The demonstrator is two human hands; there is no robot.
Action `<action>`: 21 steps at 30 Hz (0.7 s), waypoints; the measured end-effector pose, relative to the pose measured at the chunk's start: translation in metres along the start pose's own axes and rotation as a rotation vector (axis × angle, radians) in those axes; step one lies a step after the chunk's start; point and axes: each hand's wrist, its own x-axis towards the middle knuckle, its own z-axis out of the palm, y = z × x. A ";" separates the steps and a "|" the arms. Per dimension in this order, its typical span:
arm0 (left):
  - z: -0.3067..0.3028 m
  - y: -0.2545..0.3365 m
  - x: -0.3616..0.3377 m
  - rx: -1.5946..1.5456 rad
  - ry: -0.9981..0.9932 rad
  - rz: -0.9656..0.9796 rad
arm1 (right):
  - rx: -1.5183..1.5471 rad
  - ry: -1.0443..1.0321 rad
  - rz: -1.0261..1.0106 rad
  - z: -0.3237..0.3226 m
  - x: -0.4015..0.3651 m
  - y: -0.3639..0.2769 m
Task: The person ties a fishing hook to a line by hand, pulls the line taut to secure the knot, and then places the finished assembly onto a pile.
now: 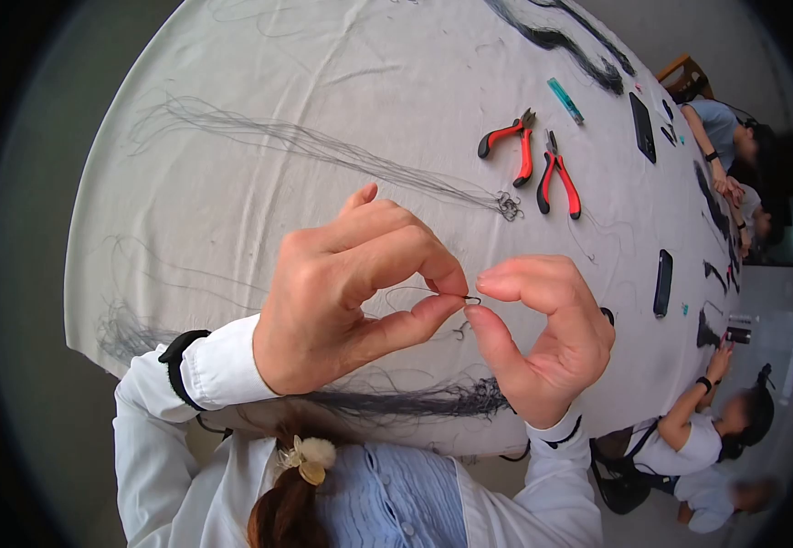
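Between my two hands, over the white tablecloth [223, 219], is a small dark hook-like piece [474, 300] with a thin dark strand looping from it. My left hand [360, 283] pinches the piece between thumb and fingertip. The thumb and forefinger of my right hand [543, 329] are apart on either side of its curved end; any contact there is too small to tell. Beyond my hands lies a bundle of long thin dark strands [323, 146], with several hooks [508, 205] gathered at its right end. A thicker dark bundle [406, 400] lies close to my body, partly hidden by my hands.
Two red-handled pliers [517, 146] [558, 178] and a teal tube [565, 100] lie beyond my right hand. Dark phones [642, 127] [663, 283] rest farther right. Black hanks [565, 46] lie at the top. Several people sit along the table's right side.
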 end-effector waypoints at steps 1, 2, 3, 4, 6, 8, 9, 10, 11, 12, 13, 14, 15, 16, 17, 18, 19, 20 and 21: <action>0.000 0.000 0.000 0.006 -0.004 0.008 | -0.045 0.019 -0.067 0.001 -0.001 0.000; 0.001 -0.001 0.000 0.003 -0.006 0.007 | -0.089 0.038 -0.136 0.002 -0.001 0.001; 0.001 -0.001 0.000 0.007 -0.011 0.009 | -0.089 0.038 -0.133 0.003 -0.001 0.003; 0.001 -0.001 0.000 0.010 -0.017 0.008 | -0.143 0.047 -0.199 0.004 -0.001 0.005; 0.000 -0.001 0.000 0.000 -0.020 -0.002 | -0.200 0.059 -0.272 0.004 -0.001 0.005; 0.001 -0.001 0.000 -0.012 -0.023 -0.014 | -0.265 0.067 -0.336 0.003 -0.002 0.004; 0.001 -0.001 0.000 -0.033 -0.023 -0.036 | -0.264 0.065 -0.335 0.004 -0.002 0.004; 0.001 -0.001 -0.001 -0.053 -0.023 -0.058 | -0.303 0.071 -0.367 0.004 -0.003 0.004; 0.002 -0.001 -0.001 -0.053 -0.022 -0.060 | -0.342 0.078 -0.400 0.004 -0.002 0.004; 0.003 -0.002 0.000 -0.116 0.000 -0.084 | -0.342 0.078 -0.403 0.004 -0.002 0.003; 0.003 -0.003 -0.001 -0.180 0.020 -0.109 | -0.375 0.055 -0.377 0.004 -0.002 0.002; 0.003 -0.003 -0.001 -0.180 0.020 -0.109 | -0.408 0.032 -0.351 0.004 -0.001 0.001; 0.003 -0.003 -0.001 -0.204 0.030 -0.125 | -0.408 0.032 -0.351 0.003 0.000 0.000; 0.003 -0.003 0.000 -0.229 0.039 -0.140 | -0.277 0.008 -0.261 0.000 0.001 -0.001; 0.003 -0.003 0.000 -0.229 0.038 -0.140 | -0.146 -0.016 -0.170 -0.001 0.002 -0.001; 0.003 -0.003 0.000 -0.228 0.040 -0.134 | -0.146 -0.014 -0.168 -0.001 0.001 -0.001; 0.003 -0.003 0.000 -0.229 0.042 -0.128 | 0.044 0.047 0.056 0.000 0.000 -0.001; 0.003 -0.003 0.000 -0.229 0.038 -0.129 | 0.235 0.109 0.282 0.000 -0.002 -0.001; 0.003 -0.003 0.000 -0.225 0.035 -0.128 | 0.234 0.112 0.284 -0.001 -0.002 0.000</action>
